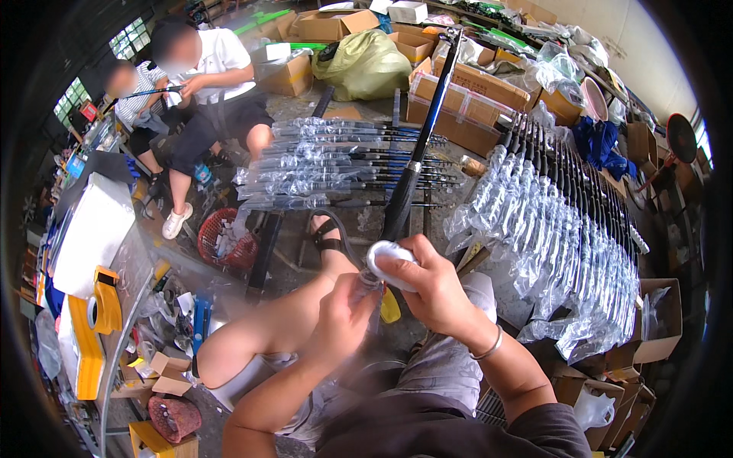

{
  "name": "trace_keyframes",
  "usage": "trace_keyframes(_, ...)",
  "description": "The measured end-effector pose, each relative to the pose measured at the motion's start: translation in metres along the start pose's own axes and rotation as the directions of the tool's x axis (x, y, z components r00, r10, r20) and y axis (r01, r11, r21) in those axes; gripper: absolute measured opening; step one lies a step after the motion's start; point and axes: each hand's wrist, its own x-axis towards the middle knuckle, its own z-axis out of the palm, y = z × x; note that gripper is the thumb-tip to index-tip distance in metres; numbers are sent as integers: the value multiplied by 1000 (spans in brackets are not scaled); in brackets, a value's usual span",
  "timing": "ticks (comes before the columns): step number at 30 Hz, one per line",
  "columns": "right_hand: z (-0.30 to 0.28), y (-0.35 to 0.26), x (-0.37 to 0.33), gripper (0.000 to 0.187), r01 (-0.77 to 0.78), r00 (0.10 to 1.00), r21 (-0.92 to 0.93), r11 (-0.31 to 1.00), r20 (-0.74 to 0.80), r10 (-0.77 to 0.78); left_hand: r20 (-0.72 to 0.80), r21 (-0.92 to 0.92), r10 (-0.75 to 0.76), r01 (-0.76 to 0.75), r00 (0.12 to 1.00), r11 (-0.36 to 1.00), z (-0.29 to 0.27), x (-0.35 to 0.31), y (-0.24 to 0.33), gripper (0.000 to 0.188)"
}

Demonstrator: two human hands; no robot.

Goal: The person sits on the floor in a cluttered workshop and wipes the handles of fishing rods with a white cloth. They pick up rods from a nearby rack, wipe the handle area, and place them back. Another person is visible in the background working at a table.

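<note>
A black and blue fishing rod (424, 130) slants upward in front of me, its thick dark handle toward my hands. My left hand (347, 309) is closed around clear plastic at the lower end of the rod. A roll of white tape (391, 250) sits in the fingers of my right hand (437, 286), pressed close against that end. The tape and my fingers partly hide the rod's butt. Beyond my hands lies a row of bagged fishing rods (305, 172), and on the right a longer row of bagged fishing rods (561, 221) rests side by side.
Two people (210, 72) sit at the far left, one holding a rod. A red basket (227, 238) stands on the floor near a metal-edged bench (134, 305) with a yellow tape dispenser (105, 299). Cardboard boxes (466, 99) and a greenish sack (363, 65) crowd the back.
</note>
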Motion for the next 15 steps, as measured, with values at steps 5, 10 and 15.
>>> trace_keyframes(5,-29,10,10,49,-72,995,283,957,-52,90,189,-229,-188,230,964,946,-6,-1,6,17)
trace_keyframes(10,-48,20,42,51,30,933,60,998,-359,-7,307,-374,-245,353,920,858,-5,-1,10,18)
trace_keyframes(15,-24,22,34,57,45,943,-11,999,-329,-46,366,-439,-225,381,903,814,-7,-2,10,21)
